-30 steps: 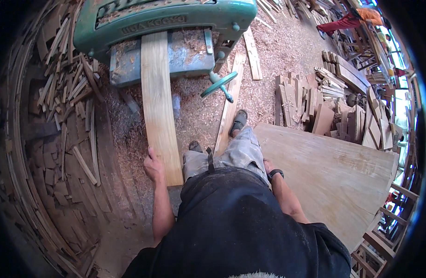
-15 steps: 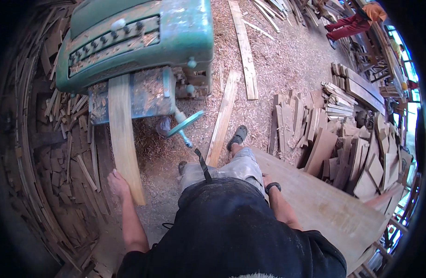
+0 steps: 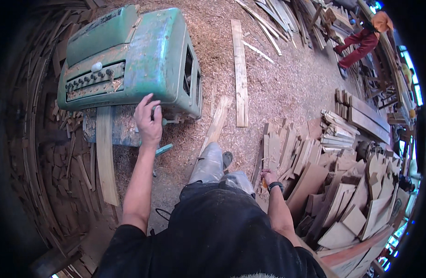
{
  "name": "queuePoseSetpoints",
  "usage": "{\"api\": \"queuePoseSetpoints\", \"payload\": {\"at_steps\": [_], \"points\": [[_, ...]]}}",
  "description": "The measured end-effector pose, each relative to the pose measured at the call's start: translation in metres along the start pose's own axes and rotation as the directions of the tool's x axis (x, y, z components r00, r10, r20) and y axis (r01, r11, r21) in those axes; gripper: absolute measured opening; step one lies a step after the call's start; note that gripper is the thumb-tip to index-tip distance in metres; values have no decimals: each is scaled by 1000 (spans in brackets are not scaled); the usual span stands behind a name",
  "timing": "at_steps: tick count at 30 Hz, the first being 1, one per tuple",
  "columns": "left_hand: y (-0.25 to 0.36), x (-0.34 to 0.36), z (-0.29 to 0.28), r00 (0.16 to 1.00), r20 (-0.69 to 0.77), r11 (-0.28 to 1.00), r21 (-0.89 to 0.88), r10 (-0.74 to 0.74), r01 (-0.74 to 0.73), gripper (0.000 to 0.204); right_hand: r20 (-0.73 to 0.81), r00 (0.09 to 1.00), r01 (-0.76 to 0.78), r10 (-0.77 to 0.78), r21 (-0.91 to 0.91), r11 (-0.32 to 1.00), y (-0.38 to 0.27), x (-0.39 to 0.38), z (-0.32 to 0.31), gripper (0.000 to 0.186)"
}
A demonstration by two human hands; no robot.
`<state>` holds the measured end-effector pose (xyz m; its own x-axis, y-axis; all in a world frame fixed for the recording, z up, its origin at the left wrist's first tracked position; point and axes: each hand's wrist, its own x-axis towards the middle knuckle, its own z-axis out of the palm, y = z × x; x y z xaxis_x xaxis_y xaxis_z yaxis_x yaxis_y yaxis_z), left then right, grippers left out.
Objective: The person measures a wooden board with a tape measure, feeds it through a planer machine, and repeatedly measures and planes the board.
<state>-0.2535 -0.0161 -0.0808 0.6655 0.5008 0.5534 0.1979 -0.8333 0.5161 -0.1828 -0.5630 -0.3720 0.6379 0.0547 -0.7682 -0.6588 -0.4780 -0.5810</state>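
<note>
Pinkish wood shavings spread over the floor (image 3: pixel 287 83), with a crowded pile of offcuts (image 3: pixel 335 204) standing along the right side. Toward the upper left sits a big green machine (image 3: pixel 143 60), its rounded hood dusted with shavings and a row of dark knobs across its front. Far off at upper right, another person (image 3: pixel 363 41) in red trousers and an orange top leans over stacked timber. Below the hood juts the machine's bluish worktop (image 3: pixel 126 124), carrying a long pale board (image 3: pixel 106 162); its far end runs in under the hood, and its near end sticks out past the worktop's edge, apart from both hands. Two other planks lie on the floor right of the machine. A green handwheel (image 3: pixel 164 149) shows beside the left forearm. The left hand (image 3: pixel 149 121) is raised before the machine's lower front corner, its grip released, fingers spread and slightly bent; whether a fingertip touches the machine cannot be told. The right hand (image 3: pixel 269 177) hangs near the right thigh, fingers curled, and whether its grip holds anything is unclear. A dark watch (image 3: pixel 275 186) circles that wrist.
</note>
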Motion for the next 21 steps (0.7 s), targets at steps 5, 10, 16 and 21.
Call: {"api": "queuePoseSetpoints", "payload": {"at_steps": [5, 10, 16, 21], "points": [[8, 58, 47, 998, -67, 976, 218, -13, 27, 19, 55, 995, 89, -82, -150, 985, -64, 33, -20, 25], [0, 98, 80, 973, -219, 912, 379, -73, 154, 17, 19, 1000, 15, -13, -83, 996, -105, 59, -45, 24], [7, 100, 83, 940, -313, 830, 482, -137, 281, 16, 190, 981, 103, -45, -305, 947, -126, 82, -83, 16], [12, 108, 88, 940, -277, 841, 444, -198, 308, 17, 135, 989, 135, -67, -598, 790, -182, 119, -113, 35]]}}
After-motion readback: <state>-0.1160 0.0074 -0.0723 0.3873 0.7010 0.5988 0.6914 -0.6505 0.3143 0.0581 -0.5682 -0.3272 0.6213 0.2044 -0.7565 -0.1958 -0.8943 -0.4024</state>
